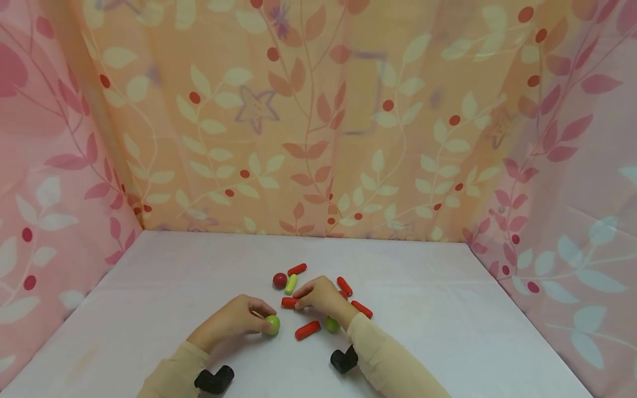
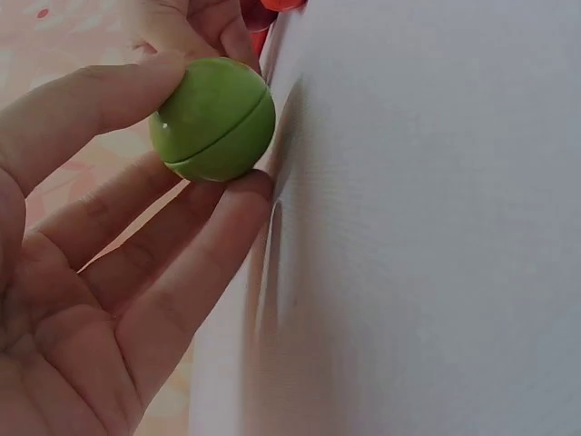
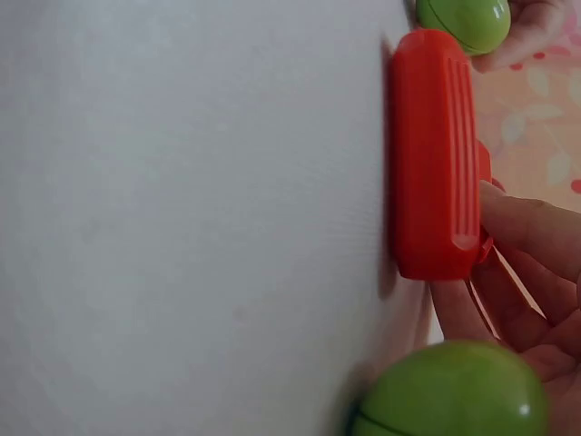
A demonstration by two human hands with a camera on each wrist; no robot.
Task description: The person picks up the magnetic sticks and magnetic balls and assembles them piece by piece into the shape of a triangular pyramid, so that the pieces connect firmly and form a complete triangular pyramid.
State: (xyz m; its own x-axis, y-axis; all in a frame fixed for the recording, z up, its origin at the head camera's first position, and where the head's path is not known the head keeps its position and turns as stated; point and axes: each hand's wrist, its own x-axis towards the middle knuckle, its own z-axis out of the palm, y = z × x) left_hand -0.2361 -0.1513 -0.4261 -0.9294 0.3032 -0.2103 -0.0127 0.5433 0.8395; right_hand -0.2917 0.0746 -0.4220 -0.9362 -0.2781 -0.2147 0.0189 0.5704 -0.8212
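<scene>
White table (image 1: 174, 276) bearing red cylinders (image 1: 307, 330) meets orange leaf-print cloth (image 1: 323, 138).

Both arms reach forward from the near edge of the head view, the left forearm (image 1: 174, 370) slanting up to the right and the right forearm (image 1: 393, 359) slanting up to the left, each in a pale sleeve. The left hand (image 1: 238, 318) is bent in a pinch; its wrist view shows the palm, with the thumb (image 2: 100, 102) above and the fingers (image 2: 186, 282) stretched below, gently curved. The right hand (image 1: 322, 297) reaches farther forward, back uppermost, its thumb and fingers also pinching, tips pointing leftward.
</scene>
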